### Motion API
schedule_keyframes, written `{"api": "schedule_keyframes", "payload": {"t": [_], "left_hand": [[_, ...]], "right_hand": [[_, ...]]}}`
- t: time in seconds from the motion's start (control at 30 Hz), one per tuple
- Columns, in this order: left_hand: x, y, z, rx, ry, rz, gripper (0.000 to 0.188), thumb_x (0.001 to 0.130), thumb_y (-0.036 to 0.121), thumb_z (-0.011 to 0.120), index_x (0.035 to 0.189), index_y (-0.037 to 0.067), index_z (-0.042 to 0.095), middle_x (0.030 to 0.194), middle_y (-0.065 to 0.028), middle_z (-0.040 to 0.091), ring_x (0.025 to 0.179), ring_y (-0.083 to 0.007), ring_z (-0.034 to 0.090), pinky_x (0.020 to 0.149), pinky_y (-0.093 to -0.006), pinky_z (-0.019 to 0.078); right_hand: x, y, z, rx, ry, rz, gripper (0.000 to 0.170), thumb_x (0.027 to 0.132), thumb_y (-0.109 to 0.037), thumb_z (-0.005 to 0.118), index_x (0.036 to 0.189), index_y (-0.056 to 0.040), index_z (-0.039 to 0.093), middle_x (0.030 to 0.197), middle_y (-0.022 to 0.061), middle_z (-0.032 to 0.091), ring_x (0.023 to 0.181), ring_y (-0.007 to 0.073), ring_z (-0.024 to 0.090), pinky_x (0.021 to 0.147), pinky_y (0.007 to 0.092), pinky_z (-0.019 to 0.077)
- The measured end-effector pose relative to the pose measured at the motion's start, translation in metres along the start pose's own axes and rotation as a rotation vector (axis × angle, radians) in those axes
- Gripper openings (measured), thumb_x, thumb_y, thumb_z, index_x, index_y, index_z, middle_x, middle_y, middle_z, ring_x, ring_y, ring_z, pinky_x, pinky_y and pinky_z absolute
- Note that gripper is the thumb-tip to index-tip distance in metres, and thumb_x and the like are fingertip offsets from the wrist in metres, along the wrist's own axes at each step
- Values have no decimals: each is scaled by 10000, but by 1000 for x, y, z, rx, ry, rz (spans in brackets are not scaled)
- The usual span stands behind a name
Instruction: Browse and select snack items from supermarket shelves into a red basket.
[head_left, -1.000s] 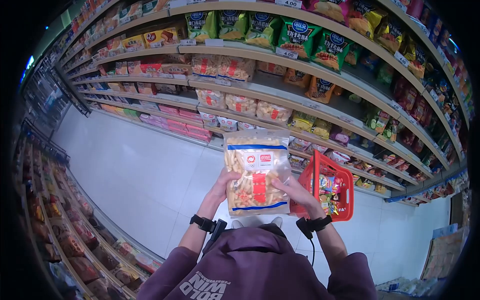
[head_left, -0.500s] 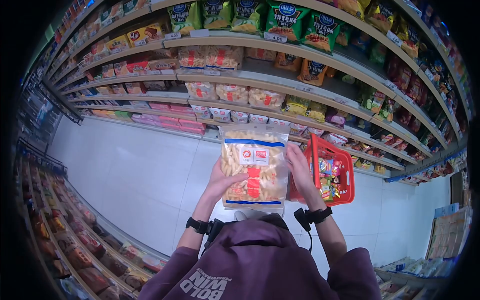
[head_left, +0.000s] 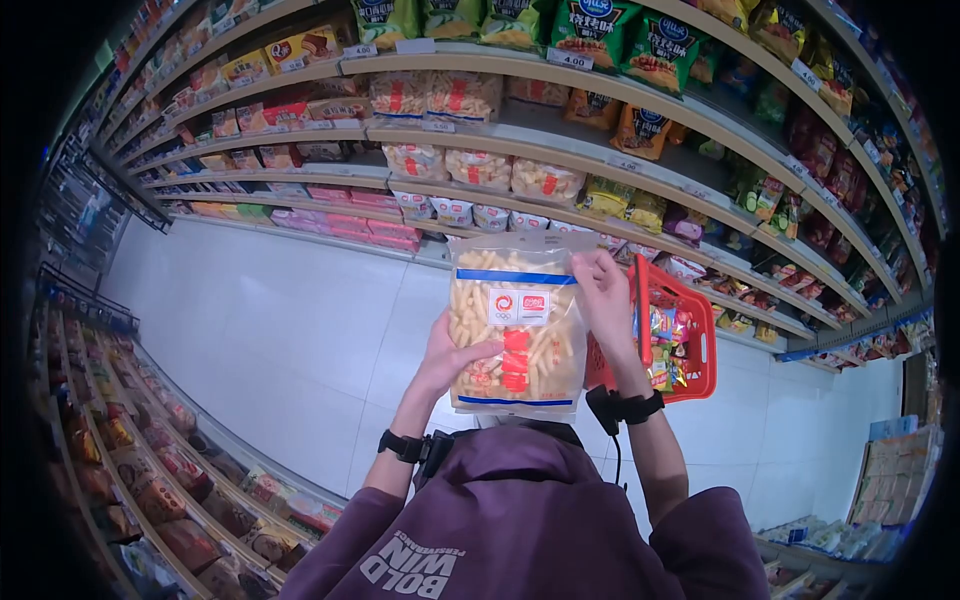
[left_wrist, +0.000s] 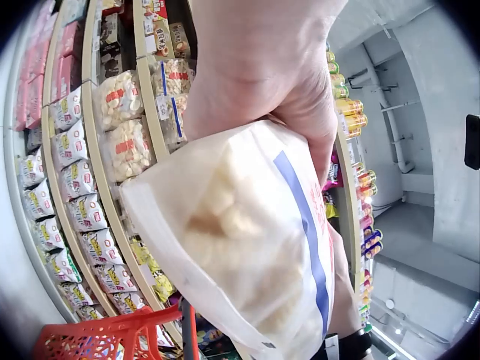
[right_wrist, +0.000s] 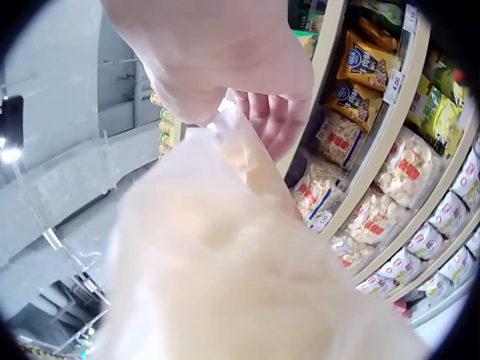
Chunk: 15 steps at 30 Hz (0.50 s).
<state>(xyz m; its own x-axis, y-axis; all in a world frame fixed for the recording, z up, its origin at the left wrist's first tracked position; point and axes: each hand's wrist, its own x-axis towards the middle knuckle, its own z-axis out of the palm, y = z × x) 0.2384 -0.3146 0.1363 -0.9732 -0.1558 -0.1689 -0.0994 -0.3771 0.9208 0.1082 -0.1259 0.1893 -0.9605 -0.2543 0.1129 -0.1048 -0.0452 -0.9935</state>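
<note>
Several right fingers (head_left: 599,266) higher along bag (head_left: 517,335)

Bag (head_left: 535,350): before the person, left grip (head_left: 445,357) at left edge, right grip (head_left: 606,295) at upper right edge | Basket (head_left: 709,350): right of bag, packets (head_left: 660,377) inside | Front shelves (head_left: 540,145): behind bag and basket, snack packs (head_left: 478,168) on them | Floor (head_left: 290,290): between front and left shelves (head_left: 215,440)
</note>
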Motion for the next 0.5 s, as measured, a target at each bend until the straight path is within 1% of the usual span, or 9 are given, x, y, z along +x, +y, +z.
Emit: {"api": "schedule_keyframes", "payload": {"t": [0.03, 0.13, 0.23, 0.33, 0.43, 0.47, 0.5], "left_hand": [[-1, 0, -1, -32, 13, -13, 755, 682, 39, 826, 1313, -18, 415, 1176, -113, 607, 1061, -177, 615, 923, -320, 497], [-3, 5, -3, -67, 24, -16, 728, 688, 27, 817, 1299, -15, 425, 1162, -114, 612, 1047, -178, 622, 909, -320, 505], [-5, 8, -1, -17, 15, 0, 691, 698, 19, 806, 1281, -12, 436, 1151, -119, 615, 1047, -184, 625, 901, -324, 511], [-5, 1, 4, -11, 31, 25, 657, 711, 14, 777, 1274, -18, 441, 1161, -142, 613, 1036, -200, 636, 889, -333, 526], [-5, 2, 8, -68, 96, 20, 642, 713, 12, 767, 1267, -22, 445, 1159, -151, 616, 1018, -206, 644, 884, -335, 532], [-5, 4, 9, -91, 125, 10, 640, 712, 12, 768, 1264, -22, 447, 1155, -150, 617, 1012, -206, 646, 884, -334, 532], [-5, 6, 9, -90, 106, 18, 635, 715, 15, 766, 1262, -22, 447, 1152, -149, 618, 1007, -207, 648, 882, -334, 533]], "right_hand": [[-3, -3, 1, 69, -28, 67, 213, 954, -183, 614, 871, 13, 605, 753, -27, 619, 663, 5, 507, 595, 198, 429], [-9, 10, -10, -158, -180, 70, 213, 954, -199, 615, 864, -7, 604, 758, -39, 615, 661, 3, 492, 596, 191, 423], [-7, 18, -24, -224, -170, 126, 173, 966, -217, 597, 940, -47, 608, 836, -37, 625, 720, 4, 505, 648, 197, 407], [-14, 16, -17, -108, -19, 96, 210, 940, -204, 634, 859, -15, 591, 744, -33, 604, 675, 10, 493, 627, 203, 436], [-22, 11, -8, 7, -39, 97, 200, 935, -189, 637, 844, -19, 580, 737, -21, 613, 683, 22, 506, 654, 220, 450], [-23, 17, -10, -45, -98, 100, 188, 936, -187, 635, 863, -21, 583, 753, -14, 625, 699, 26, 518, 666, 223, 452], [-24, 23, -13, -97, -158, 103, 177, 936, -185, 633, 881, -23, 586, 768, -7, 637, 715, 30, 530, 678, 227, 455]]}}
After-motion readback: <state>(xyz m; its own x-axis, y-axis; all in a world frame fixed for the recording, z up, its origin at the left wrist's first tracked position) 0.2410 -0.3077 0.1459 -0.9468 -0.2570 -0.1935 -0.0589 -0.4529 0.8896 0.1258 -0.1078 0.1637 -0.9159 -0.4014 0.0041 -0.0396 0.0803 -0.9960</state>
